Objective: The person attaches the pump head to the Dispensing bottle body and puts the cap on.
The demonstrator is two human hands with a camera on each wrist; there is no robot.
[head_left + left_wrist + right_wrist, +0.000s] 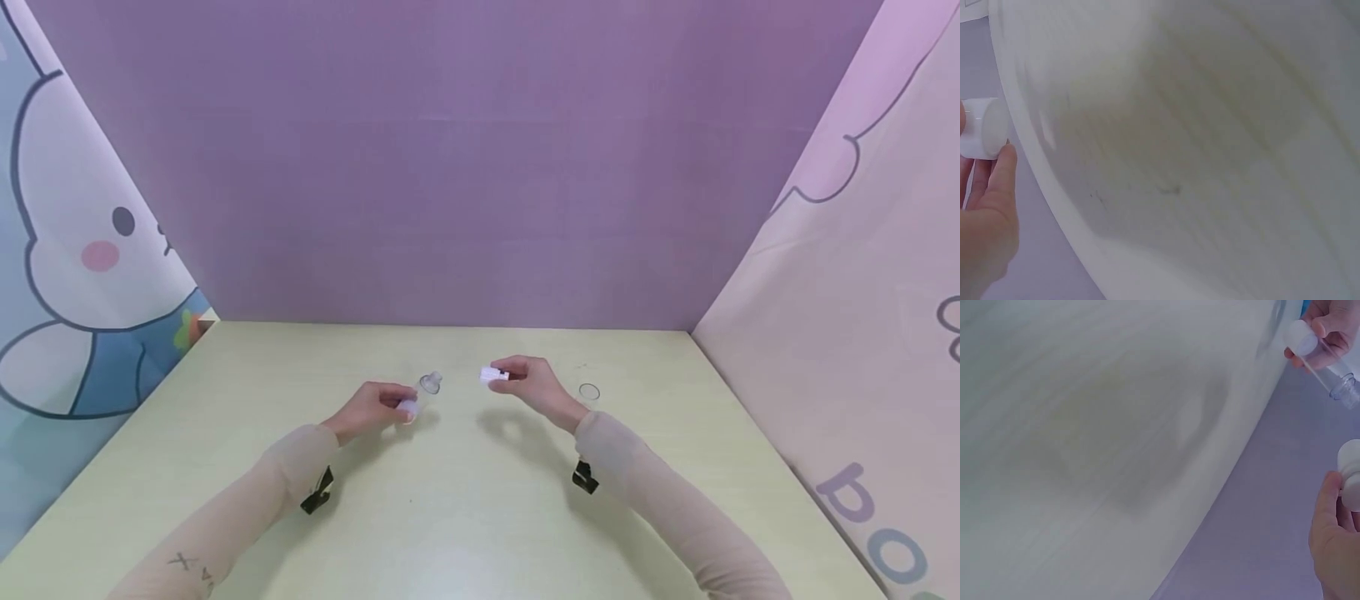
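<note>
My left hand grips a clear bottle around its body. The bottle lies tilted with its narrower, ringed end pointing away to the right. Its other end is a white cylindrical part, seen beside my fingers in the left wrist view and at the top of the right wrist view. To the right, my right hand pinches a small white rounded piece between thumb and fingers, above the table. A small dark spot shows on that piece. The two held things are apart.
On the pale table, a thin dark-edged ring lies just right of my right hand. A purple panel stands along the back edge. Printed cloths hang at the left and right sides.
</note>
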